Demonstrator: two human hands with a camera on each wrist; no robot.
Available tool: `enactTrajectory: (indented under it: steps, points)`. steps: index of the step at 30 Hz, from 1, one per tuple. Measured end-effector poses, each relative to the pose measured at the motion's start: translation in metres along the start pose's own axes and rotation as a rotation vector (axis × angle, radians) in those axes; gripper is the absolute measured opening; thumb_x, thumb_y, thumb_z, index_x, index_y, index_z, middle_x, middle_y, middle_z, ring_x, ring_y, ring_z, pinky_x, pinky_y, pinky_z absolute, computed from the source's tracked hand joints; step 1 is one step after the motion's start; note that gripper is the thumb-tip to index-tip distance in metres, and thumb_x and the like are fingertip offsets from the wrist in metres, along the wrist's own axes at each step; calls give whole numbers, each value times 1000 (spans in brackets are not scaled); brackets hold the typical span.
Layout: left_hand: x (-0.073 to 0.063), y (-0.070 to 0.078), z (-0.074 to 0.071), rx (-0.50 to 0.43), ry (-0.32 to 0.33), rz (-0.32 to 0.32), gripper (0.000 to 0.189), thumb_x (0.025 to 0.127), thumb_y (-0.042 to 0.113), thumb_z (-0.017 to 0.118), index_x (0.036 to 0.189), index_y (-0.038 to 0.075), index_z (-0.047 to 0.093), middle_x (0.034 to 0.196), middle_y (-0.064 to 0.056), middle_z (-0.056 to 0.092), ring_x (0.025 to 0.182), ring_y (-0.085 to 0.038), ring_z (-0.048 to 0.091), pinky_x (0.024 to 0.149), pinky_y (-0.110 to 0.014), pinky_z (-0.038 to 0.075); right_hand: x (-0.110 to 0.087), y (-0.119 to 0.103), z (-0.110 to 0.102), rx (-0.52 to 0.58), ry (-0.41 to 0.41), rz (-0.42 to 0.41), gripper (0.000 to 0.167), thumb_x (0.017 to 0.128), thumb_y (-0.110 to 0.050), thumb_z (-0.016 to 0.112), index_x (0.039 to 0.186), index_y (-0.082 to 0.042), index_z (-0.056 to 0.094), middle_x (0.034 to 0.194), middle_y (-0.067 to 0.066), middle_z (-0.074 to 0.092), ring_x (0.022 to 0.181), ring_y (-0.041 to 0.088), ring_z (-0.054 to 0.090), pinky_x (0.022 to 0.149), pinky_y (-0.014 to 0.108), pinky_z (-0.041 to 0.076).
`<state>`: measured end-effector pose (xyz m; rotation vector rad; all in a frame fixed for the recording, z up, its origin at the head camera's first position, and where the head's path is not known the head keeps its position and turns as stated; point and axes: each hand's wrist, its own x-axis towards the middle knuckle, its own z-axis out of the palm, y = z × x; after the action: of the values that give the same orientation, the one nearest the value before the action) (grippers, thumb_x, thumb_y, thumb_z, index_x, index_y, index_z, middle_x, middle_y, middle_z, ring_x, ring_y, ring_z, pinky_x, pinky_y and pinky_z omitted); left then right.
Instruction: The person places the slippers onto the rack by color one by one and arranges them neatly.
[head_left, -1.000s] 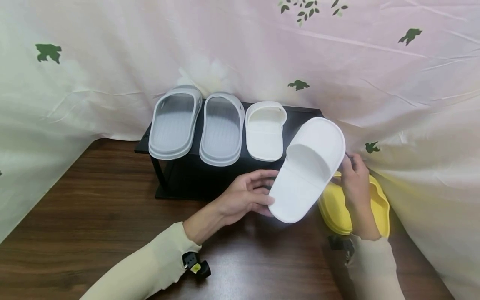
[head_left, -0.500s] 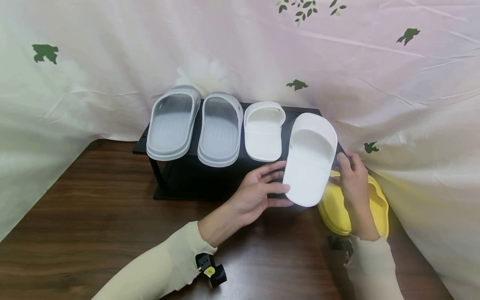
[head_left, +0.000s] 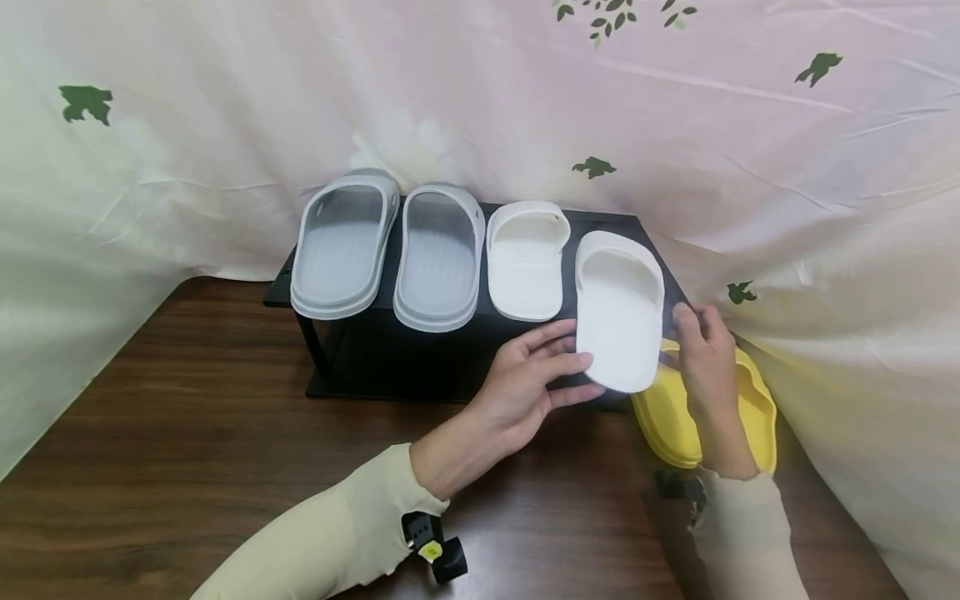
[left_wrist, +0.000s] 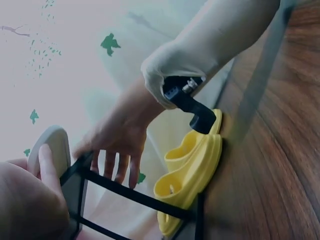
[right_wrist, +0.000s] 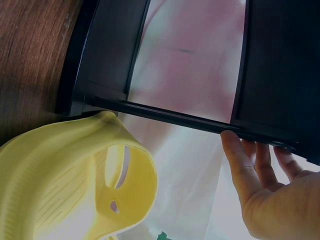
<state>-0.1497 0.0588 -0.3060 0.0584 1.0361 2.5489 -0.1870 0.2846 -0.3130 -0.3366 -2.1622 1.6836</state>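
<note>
My left hand (head_left: 521, 392) pinches the near left edge of a white slipper (head_left: 618, 333), thumb on top and fingers beneath. Its toe end lies over the right part of the black shoe rack's top shelf (head_left: 611, 223). In the left wrist view, only the side of the white slipper (left_wrist: 59, 150) shows past the fingers. My right hand (head_left: 708, 358) is at the rack's right end. In the right wrist view, the thumb and extended fingers of that hand (right_wrist: 275, 200) touch the shelf's end bar. To the left, another white slipper (head_left: 527, 287) stands on the shelf.
Two grey slippers (head_left: 438, 258) fill the shelf's left side. Yellow slippers (head_left: 663, 408) sit on the wooden table (head_left: 187, 433) by the rack's right end, partly hidden by the right arm. A patterned curtain (head_left: 450, 100) hangs close behind the rack.
The white slipper in my left hand has moved back toward the shelf and turned from slanted to nearly straight, lining up with the others. My right hand has hardly moved.
</note>
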Motion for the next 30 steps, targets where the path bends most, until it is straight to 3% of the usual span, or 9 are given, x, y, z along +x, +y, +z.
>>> enactTrajectory:
  steps: [10,19,30]
  points:
    - [4,-5,12,-91,88,49,35,91,-8,70,124,1,64,116,-16,61,98,-23,66,81,-44,58,0,-1,1,72,-2,-7,17,102,-35,56,102,-18,57,103,2,52,93,12,56,61,17,54]
    - [5,-8,16,-165,83,81,36,91,-16,63,124,-4,60,109,-15,62,97,-22,66,88,-43,56,1,0,2,151,-27,-10,17,102,-33,57,100,-16,57,102,4,52,92,15,58,62,20,55]
    - [6,-14,16,-200,88,106,33,89,-22,60,114,-1,59,99,-12,60,88,-22,66,89,-43,55,1,0,2,126,-21,-16,16,102,-33,56,102,-16,57,102,3,54,91,12,58,63,20,56]
